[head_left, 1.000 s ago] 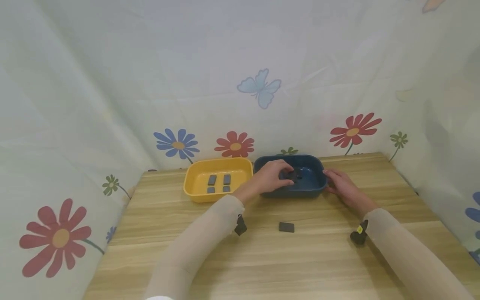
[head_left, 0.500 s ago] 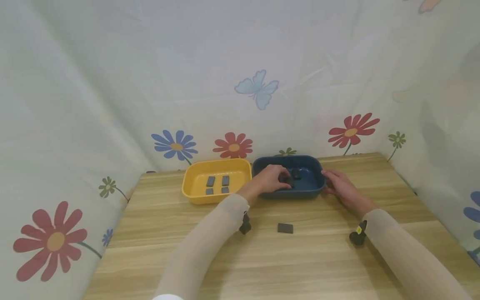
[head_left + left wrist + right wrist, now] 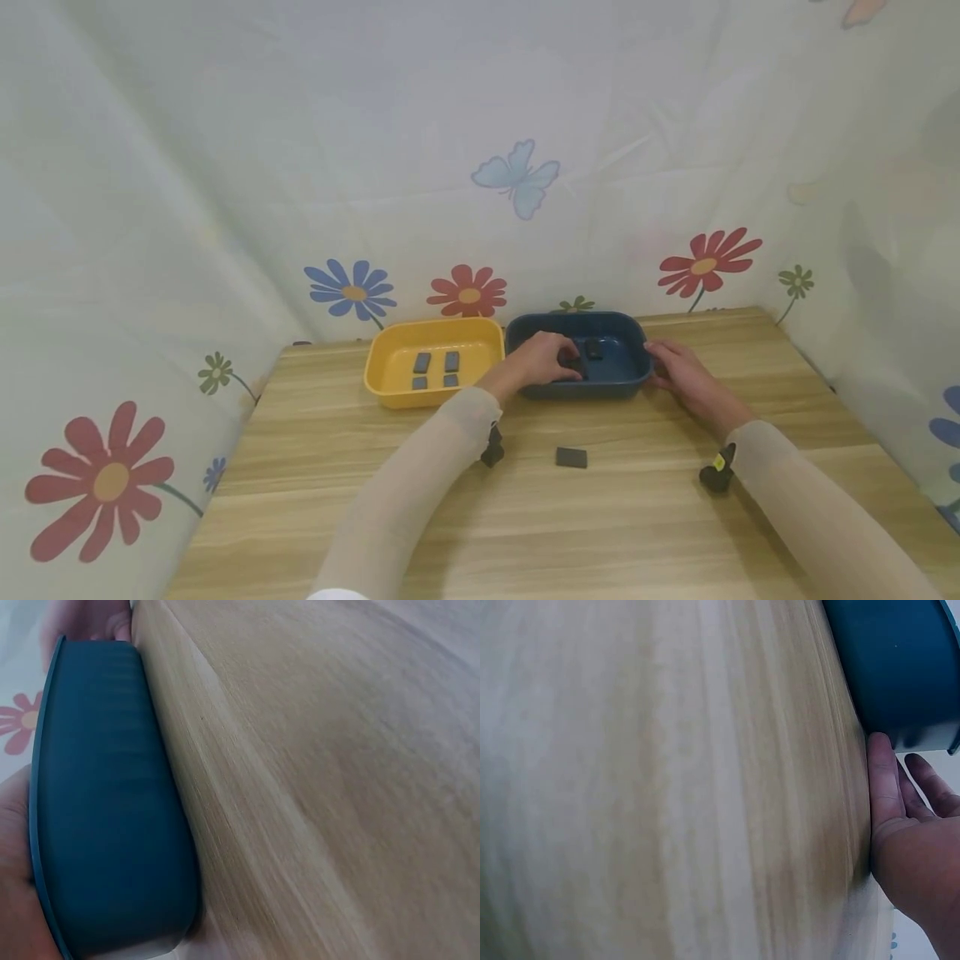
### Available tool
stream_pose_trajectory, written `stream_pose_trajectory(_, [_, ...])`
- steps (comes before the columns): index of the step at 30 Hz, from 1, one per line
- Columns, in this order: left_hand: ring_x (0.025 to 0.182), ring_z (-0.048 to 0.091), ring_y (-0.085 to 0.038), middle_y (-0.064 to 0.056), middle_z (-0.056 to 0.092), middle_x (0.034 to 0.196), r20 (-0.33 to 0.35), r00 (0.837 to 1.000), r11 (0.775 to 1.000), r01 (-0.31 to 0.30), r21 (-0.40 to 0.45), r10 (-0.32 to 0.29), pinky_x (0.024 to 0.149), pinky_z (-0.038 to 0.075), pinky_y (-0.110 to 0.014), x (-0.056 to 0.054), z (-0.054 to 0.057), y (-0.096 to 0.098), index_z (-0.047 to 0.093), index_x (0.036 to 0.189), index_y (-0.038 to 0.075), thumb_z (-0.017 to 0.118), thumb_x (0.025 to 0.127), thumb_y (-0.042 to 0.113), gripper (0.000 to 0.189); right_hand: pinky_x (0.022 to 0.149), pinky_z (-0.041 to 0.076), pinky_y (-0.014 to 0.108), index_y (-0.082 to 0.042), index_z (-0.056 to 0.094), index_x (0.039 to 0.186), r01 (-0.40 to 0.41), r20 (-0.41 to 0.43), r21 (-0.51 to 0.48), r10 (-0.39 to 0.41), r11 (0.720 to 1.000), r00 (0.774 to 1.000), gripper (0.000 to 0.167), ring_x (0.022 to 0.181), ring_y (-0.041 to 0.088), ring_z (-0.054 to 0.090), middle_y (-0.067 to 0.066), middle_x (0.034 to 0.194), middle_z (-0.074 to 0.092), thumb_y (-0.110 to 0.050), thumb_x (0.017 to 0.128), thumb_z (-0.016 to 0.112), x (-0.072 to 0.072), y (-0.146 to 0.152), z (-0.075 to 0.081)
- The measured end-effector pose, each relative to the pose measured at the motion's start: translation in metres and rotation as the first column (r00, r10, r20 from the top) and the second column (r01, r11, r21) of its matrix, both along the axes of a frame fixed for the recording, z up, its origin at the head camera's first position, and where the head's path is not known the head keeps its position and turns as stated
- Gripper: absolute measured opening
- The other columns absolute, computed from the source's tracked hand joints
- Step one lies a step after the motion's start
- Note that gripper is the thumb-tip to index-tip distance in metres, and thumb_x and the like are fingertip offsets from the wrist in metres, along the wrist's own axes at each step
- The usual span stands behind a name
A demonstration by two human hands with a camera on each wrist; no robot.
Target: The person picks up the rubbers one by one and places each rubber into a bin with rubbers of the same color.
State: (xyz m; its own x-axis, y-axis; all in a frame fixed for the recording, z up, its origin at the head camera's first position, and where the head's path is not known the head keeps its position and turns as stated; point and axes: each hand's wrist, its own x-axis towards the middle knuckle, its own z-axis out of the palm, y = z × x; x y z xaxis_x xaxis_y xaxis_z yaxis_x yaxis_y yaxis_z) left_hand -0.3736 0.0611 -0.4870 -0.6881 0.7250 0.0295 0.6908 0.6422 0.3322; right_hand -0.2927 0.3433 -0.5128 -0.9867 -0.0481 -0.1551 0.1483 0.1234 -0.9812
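Observation:
My left hand (image 3: 538, 360) reaches over the front wall of the dark blue tray (image 3: 633, 379). Its thumb and fingers pinch a small dark rectangular block (image 3: 574, 364) low inside, partly hidden by the fingers. Another dark block (image 3: 594, 348) lies to the right of it on the tray floor. At the tray's right end rests my right hand (image 3: 684, 372); the right wrist view shows its fingers (image 3: 886, 780) fairly straight, touching the tray's outside close to the tabletop. The left wrist view shows the tray's outer side (image 3: 112, 802), but the pinched block is hidden there.
A yellow tray (image 3: 381, 385) stands directly left of the blue one, with several small grey blocks (image 3: 422, 362) laid in two rows. One dark block (image 3: 572, 457) lies on the wooden table (image 3: 600, 525) in front. A flower-printed cloth (image 3: 420, 167) hangs close behind the trays.
My left hand has moved slightly left and down inside the blue tray, and the dark block to its right has come into clear view. My right hand stays at the tray's end.

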Motion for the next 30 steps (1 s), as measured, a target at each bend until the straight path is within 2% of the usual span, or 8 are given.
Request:
stream_pose_trajectory(12, [0.109, 0.069, -0.014, -0.001, 0.076, 0.120, 0.004, 1.000, 1.000, -0.013, -0.010, 0.013, 0.100, 0.055, -0.028, -0.0005, -0.0003, 0.0029, 0.077, 0.124, 0.013, 0.088, 0.090, 0.036, 0.043, 0.098, 0.058, 0.028, 0.010, 0.035, 0.157, -0.001, 0.000, -0.012, 0.001, 1.000, 1.000, 0.066, 0.123, 0.012, 0.056, 0.029, 0.161, 0.037, -0.040, 0.115, 0.046, 0.0000, 0.0008, -0.0007])
stream_pose_trajectory(17, [0.109, 0.070, -0.014, -0.001, 0.077, 0.119, 0.013, 1.000, 1.000, -0.014, -0.014, 0.014, 0.100, 0.055, -0.027, 0.0007, 0.0009, 0.0032, 0.077, 0.124, 0.013, 0.088, 0.090, 0.034, 0.042, 0.099, 0.058, 0.028, 0.010, 0.033, 0.158, -0.008, -0.003, -0.012, 0.008, 1.000, 1.000, 0.066, 0.133, 0.021, 0.052, 0.030, 0.162, 0.036, -0.039, 0.115, 0.044, -0.0010, 0.0011, -0.0001])
stream_pose_trajectory(20, [0.108, 0.070, -0.013, -0.002, 0.077, 0.119, 0.011, 1.000, 1.000, -0.010, -0.017, 0.010, 0.099, 0.055, -0.027, 0.0008, 0.0008, 0.0039, 0.077, 0.124, 0.012, 0.088, 0.090, 0.034, 0.042, 0.098, 0.058, 0.027, 0.011, 0.034, 0.157, -0.008, -0.012, -0.011, 0.007, 1.000, 1.000, 0.065, 0.126, 0.015, 0.057, 0.030, 0.160, 0.037, -0.038, 0.116, 0.043, -0.0005, 0.0014, -0.0007])
stream_pose_trajectory(24, [0.108, 0.070, -0.014, -0.001, 0.076, 0.119, -0.001, 1.000, 1.000, -0.002, -0.015, 0.002, 0.098, 0.056, -0.028, 0.0000, -0.0013, 0.0048, 0.077, 0.124, 0.012, 0.089, 0.089, 0.035, 0.043, 0.096, 0.058, 0.025, 0.013, 0.035, 0.155, -0.006, -0.028, -0.004, 0.006, 1.000, 1.000, 0.064, 0.108, 0.000, 0.061, 0.031, 0.155, 0.040, -0.037, 0.116, 0.042, 0.0012, 0.0013, -0.0016])
stream_pose_trajectory(30, [0.109, 0.068, -0.015, -0.001, 0.076, 0.118, -0.040, 0.999, 1.000, 0.005, 0.002, -0.005, 0.098, 0.055, -0.029, -0.0010, -0.0029, 0.0044, 0.077, 0.124, 0.013, 0.086, 0.091, 0.038, 0.043, 0.096, 0.058, 0.024, 0.013, 0.036, 0.155, -0.014, -0.023, 0.012, 0.014, 1.000, 1.000, 0.065, 0.113, 0.004, 0.060, 0.033, 0.156, 0.041, -0.038, 0.115, 0.043, 0.0029, 0.0007, -0.0013])
